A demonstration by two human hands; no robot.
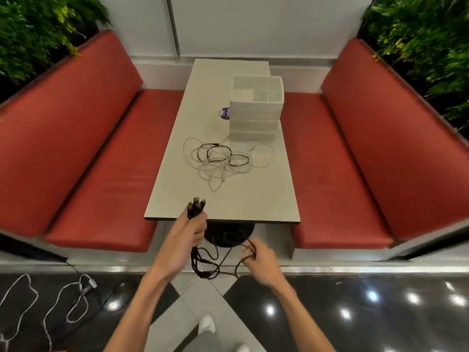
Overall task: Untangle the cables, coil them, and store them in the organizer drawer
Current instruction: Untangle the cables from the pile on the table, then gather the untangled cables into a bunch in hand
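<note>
— How far along is the job?

— Early, by the look of it. A person stands at the end of a table (228,201) flanked by red benches (88,158), working one black cable (215,260) in mid-air just below the table's near edge. The left hand (191,232) is clenched around a gathered bunch of it, with plugs poking up above the fist. The right hand (256,252) has its fingers curled through a loose loop, though blur hides the exact hold.

— So that one is coiled?

— I judge not. Several strands sag and cross between the two hands. It is clear of the heap but only partly gathered.

— And the rest?

— A tangle of cables (218,161), white and black wound together, lies mid-table just in front of the organizer (256,123). Neither hand touches it.

— Anything stored?

— Nothing that shows. The organizer's drawers look pushed in, and its top tray is too washed out to tell what it holds.

— What is left, then?

— Most of it: finish this coil, open a drawer and put it in, then pull the heap apart lead by lead. More white leads (25,301) trail across the dark floor at the left. I cannot tell whether they belong to the job.
</note>
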